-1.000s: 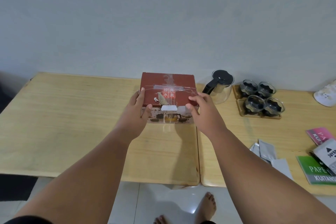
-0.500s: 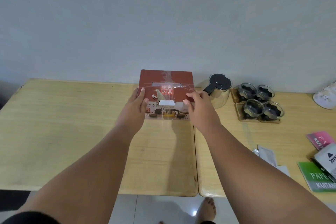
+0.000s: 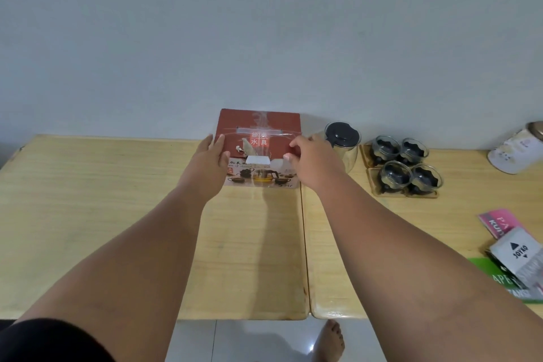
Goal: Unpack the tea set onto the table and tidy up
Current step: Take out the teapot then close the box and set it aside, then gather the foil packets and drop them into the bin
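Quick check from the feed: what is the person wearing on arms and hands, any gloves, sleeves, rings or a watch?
No gloves: the left hand and right hand are bare, as are both forearms. No rings, watch or bracelet show. A dark sleeve appears at the left upper arm; no sleeve shows on the right arm.

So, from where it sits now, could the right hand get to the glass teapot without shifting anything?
Probably yes. The right hand is at the red box edge, and the glass teapot stands immediately beside it with nothing between them.
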